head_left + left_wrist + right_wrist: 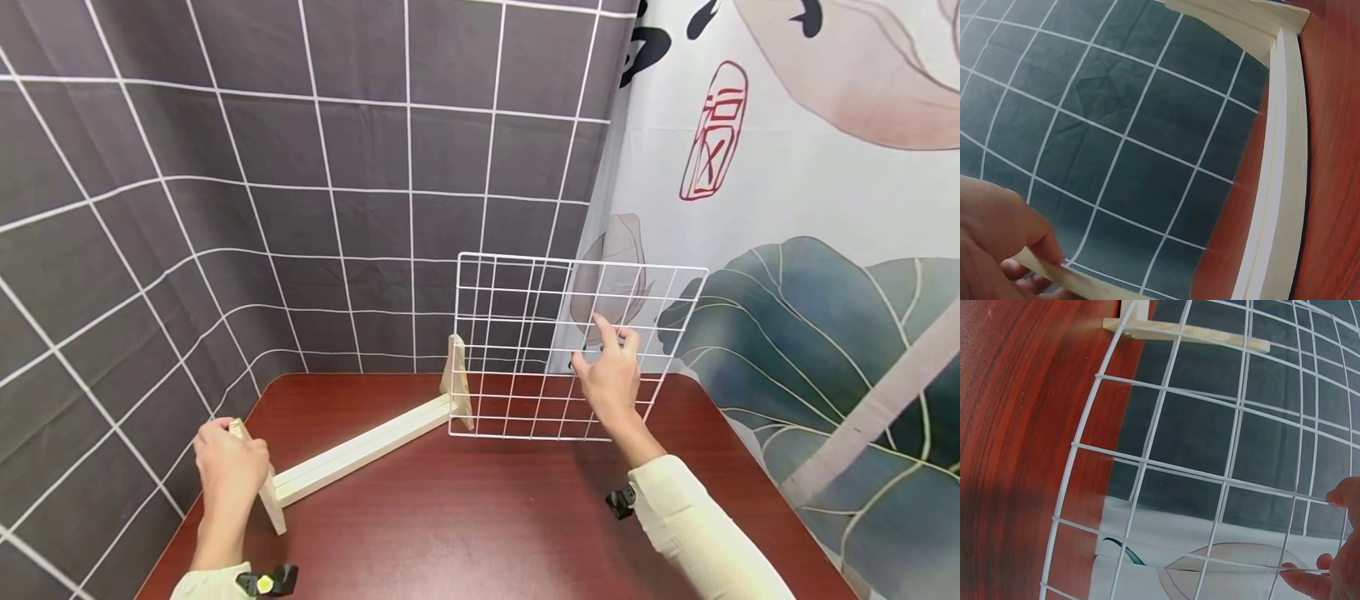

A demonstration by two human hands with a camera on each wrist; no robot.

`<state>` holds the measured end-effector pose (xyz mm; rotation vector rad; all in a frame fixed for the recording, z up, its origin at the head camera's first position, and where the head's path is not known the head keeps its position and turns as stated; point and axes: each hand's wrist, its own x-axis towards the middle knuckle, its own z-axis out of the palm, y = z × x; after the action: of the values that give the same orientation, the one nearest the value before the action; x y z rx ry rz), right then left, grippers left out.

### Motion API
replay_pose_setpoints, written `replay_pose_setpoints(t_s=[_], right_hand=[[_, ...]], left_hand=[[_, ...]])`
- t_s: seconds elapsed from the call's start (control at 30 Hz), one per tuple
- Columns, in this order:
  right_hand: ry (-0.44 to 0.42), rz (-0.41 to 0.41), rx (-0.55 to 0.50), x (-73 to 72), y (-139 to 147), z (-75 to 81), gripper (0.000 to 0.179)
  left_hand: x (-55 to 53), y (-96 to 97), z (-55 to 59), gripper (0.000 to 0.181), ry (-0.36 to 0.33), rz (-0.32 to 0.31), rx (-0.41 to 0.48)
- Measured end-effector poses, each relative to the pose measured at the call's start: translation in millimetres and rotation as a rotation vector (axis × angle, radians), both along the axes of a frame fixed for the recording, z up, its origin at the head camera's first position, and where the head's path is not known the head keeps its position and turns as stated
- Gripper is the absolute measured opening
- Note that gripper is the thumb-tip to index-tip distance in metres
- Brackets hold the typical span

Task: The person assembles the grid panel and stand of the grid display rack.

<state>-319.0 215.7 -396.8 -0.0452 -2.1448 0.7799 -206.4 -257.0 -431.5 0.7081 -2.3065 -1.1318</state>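
On the left of the table lies a pale wooden stand: a long grooved bar [363, 450] joining two upright end pieces. My left hand [231, 471] pinches the top of its near end piece [272, 500] between thumb and fingers, also seen low in the left wrist view. My right hand [611, 379] holds a white wire grid panel [525, 438] by wires on its right side, fingertips hooked at the mesh in the right wrist view. The panel stands roughly upright, overlapping the far end piece [457, 375] from the head view. Whether they touch, I cannot tell.
A reddish-brown wooden table [450, 525] bears the stand. Behind it hangs a grey cloth with white grid lines [367, 150]; a white cloth with painted leaves [810, 333] hangs at right. Black camera mounts [621, 502] sit at both wrists.
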Motion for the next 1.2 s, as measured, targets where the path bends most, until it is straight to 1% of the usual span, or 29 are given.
replay_pose_setpoints(t_s=[0.2, 0.43, 0.53, 0.67, 0.8, 1.03, 1.2], right_hand=[[0.000, 0.005, 0.001, -0.7, 0, -0.6, 0.068], [0.011, 0.005, 0.003, -0.7, 2, -2.6, 0.065], [0.001, 0.006, -0.002, -1.1, 1, -3.2, 0.065], [-0.023, 0.003, -0.001, -0.7, 1, -5.0, 0.066], [-0.042, -0.001, 0.004, 0.1, 1, -6.9, 0.066], [-0.046, 0.000, 0.001, 0.6, -1, -6.7, 0.065], [-0.057, 0.005, 0.003, 1.2, -3, -7.8, 0.066]], left_hand=[[-9.2, 1.9, -2.6, 0.052, 0.042, -0.028, -0.044], [-26.2, 7.0, -4.9, 0.052, 0.077, -0.070, -0.087], [-32.1, 9.9, -5.7, 0.052, 0.084, -0.087, -0.100], [-37.3, 12.7, -6.6, 0.053, 0.096, -0.110, -0.115], [-41.0, 14.2, -6.6, 0.053, 0.095, -0.137, -0.130], [-50.5, 18.1, -4.8, 0.052, 0.097, -0.189, -0.141], [-56.9, 21.5, -4.9, 0.052, 0.077, -0.212, -0.138]])
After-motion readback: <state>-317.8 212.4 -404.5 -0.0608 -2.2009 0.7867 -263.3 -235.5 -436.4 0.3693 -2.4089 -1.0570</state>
